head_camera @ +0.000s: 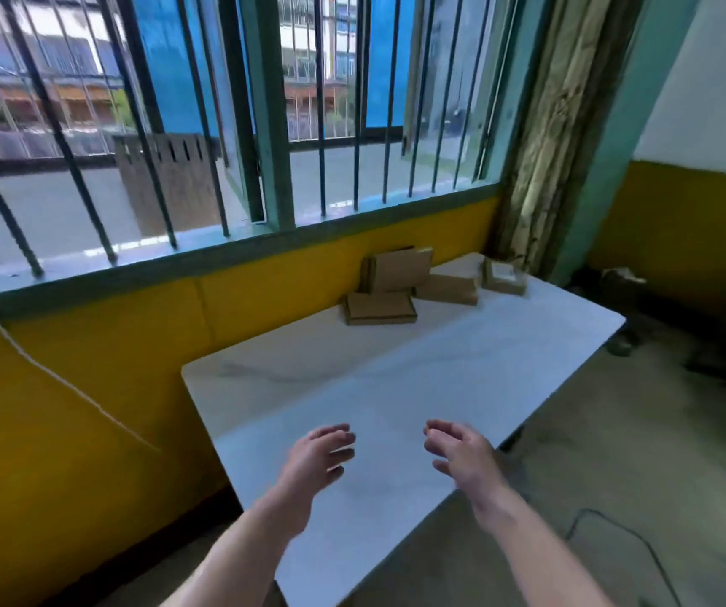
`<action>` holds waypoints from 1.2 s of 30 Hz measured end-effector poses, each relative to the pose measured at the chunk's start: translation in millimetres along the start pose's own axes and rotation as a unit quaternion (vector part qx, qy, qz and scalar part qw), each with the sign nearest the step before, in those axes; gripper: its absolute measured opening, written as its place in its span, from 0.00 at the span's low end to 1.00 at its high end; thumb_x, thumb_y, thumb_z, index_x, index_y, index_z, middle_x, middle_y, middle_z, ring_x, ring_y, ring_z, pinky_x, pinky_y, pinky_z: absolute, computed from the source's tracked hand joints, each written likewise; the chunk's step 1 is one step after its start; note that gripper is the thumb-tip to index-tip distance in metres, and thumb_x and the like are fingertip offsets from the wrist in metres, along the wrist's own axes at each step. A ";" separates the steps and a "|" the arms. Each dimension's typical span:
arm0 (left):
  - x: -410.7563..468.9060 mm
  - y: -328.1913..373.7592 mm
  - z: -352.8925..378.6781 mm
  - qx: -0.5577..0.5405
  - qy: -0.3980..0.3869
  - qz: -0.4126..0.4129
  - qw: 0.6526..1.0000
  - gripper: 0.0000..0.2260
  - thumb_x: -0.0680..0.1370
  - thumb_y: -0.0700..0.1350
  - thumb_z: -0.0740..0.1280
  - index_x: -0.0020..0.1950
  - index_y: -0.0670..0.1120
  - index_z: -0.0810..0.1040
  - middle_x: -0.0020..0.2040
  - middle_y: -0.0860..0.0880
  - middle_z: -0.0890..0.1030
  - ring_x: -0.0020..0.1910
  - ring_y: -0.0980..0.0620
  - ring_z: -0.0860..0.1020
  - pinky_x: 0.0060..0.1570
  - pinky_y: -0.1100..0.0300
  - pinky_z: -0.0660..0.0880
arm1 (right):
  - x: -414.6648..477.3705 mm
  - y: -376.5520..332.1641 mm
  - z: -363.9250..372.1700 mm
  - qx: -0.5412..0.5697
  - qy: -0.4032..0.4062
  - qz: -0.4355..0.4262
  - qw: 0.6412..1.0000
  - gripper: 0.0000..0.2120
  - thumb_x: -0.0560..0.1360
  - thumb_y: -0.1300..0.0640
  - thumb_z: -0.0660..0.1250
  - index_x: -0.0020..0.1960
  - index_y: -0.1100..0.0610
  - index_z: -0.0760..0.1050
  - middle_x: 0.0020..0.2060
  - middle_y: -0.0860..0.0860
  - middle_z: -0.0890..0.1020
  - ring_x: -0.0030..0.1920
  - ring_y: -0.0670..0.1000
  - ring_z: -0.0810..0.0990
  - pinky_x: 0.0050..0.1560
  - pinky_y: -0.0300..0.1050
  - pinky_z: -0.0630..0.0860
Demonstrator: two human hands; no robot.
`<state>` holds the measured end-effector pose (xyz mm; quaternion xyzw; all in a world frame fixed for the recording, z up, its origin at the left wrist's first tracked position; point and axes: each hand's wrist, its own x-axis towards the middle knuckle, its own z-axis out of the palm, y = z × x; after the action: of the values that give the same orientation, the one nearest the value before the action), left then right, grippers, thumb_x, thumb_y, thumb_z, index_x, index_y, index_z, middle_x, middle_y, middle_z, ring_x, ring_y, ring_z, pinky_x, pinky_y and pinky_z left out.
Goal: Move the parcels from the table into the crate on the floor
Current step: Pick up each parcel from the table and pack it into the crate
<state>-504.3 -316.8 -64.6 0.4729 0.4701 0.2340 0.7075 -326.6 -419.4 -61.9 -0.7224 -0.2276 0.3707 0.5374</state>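
Note:
Several flat brown cardboard parcels lie at the far end of the white table (396, 387), against the yellow wall. One parcel (381, 308) lies flat nearest me, another (400, 269) leans upright behind it, and a third (449, 289) lies to the right. A parcel with a white label (503, 277) sits near the far right corner. My left hand (322, 457) and my right hand (457, 453) hover over the near part of the table, fingers loosely spread, holding nothing. Both are far from the parcels. No crate is in view.
A barred window (265, 124) runs above the yellow wall. A thin white cord (59, 378) hangs across the wall at left. Dark objects (624, 339) lie on the concrete floor beyond the table's right end, and a black cable (615, 532) trails on the floor.

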 end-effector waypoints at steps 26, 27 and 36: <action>372.5 67.6 140.5 -0.050 0.161 -0.061 0.984 0.12 0.81 0.41 0.65 0.64 0.43 0.77 0.54 0.46 0.80 0.54 0.50 0.78 0.55 0.56 0.71 | 392.3 -24.5 -94.5 -0.059 -0.088 0.144 0.984 0.10 0.77 0.60 0.66 0.58 0.56 0.78 0.52 0.51 0.82 0.54 0.49 0.81 0.59 0.49 0.77; 383.7 70.1 140.3 -0.033 0.182 -0.059 0.981 0.14 0.81 0.41 0.64 0.67 0.43 0.75 0.57 0.46 0.80 0.56 0.49 0.77 0.57 0.55 0.71 | 405.7 -24.5 -90.7 -0.066 -0.100 0.149 0.982 0.11 0.77 0.60 0.66 0.58 0.57 0.78 0.51 0.51 0.82 0.54 0.50 0.81 0.60 0.50 0.77; 467.2 100.0 134.8 0.044 0.375 -0.061 0.924 0.25 0.81 0.46 0.63 0.78 0.50 0.62 0.76 0.46 0.65 0.73 0.43 0.66 0.67 0.51 0.65 | 536.4 -40.5 -45.1 -0.105 -0.209 0.142 0.962 0.23 0.80 0.57 0.63 0.74 0.56 0.66 0.69 0.50 0.73 0.58 0.52 0.76 0.67 0.50 0.71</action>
<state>-163.9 29.4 -168.2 0.3515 0.7388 0.3298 0.4709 44.8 -43.7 -173.0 -0.7060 -0.2676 0.5604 0.3405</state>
